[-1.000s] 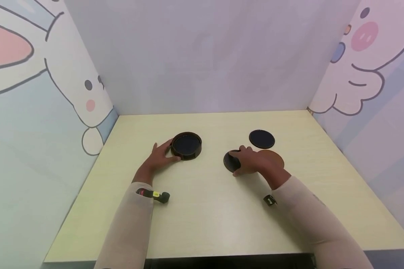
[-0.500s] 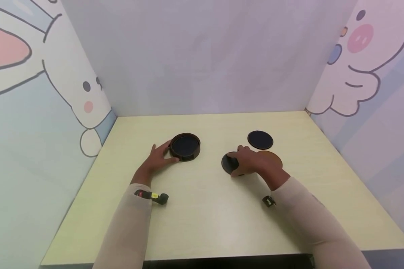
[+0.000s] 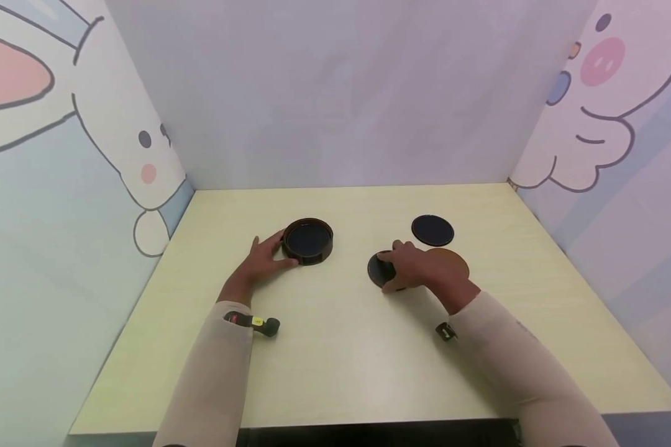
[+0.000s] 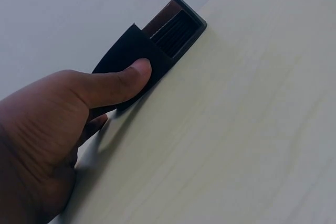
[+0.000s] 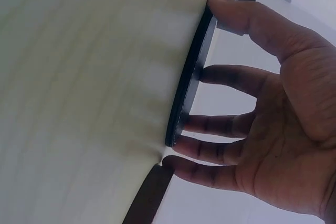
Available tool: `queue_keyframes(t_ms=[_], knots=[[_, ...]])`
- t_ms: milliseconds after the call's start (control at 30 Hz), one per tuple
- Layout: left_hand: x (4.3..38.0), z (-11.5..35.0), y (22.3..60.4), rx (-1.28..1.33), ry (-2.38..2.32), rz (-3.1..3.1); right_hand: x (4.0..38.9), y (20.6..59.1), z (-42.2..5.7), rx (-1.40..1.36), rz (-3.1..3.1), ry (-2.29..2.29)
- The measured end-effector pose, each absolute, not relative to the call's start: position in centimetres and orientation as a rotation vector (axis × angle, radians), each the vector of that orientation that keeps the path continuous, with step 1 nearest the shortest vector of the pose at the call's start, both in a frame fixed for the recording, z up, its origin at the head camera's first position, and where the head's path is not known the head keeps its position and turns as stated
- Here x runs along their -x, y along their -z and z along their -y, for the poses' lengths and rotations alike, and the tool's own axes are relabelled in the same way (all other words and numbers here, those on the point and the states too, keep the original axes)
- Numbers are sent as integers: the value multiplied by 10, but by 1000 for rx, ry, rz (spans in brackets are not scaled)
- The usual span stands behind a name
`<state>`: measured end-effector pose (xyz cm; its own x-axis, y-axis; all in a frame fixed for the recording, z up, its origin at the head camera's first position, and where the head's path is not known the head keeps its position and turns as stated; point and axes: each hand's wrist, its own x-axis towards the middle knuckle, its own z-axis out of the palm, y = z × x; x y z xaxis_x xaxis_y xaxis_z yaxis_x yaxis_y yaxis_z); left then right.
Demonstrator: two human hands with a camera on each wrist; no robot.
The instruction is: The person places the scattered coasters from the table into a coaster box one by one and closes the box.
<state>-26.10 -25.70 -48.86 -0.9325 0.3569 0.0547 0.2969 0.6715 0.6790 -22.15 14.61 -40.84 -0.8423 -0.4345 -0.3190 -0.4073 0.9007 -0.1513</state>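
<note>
My left hand (image 3: 264,259) grips the side of a round black coaster holder (image 3: 325,251), the thumb at its near side and the fingers at the far side. In the left wrist view the holder (image 4: 123,51) has a notch in its wall, with several stacked coasters showing. On the right, my right hand (image 3: 410,266) spans a round black coaster (image 3: 377,271) low at the table, its thumb on the near edge. In the right wrist view several fingertips touch that coaster's (image 5: 190,77) edge. A brown coaster (image 3: 454,261) lies partly hidden under my right wrist.
Behind the brown coaster lies another black coaster (image 3: 433,230), flat on the pale wooden table (image 3: 324,360). A grey back wall (image 3: 341,99) and cartoon-printed side panels enclose the table. Small cameras are strapped to both wrists.
</note>
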Motion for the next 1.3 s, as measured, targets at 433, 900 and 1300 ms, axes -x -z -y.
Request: queue_keyframes(t_ms=[433,900,1300], knots=[[260,257,487,-549,-1091,-2798,230,414,-145,669,-2729,136],[260,257,487,-534,-1073,-2804,229,410,-141,643,-2713,174],[261,257,487,-531,-1068,-2804,230,402,-140,637,-2777,104]])
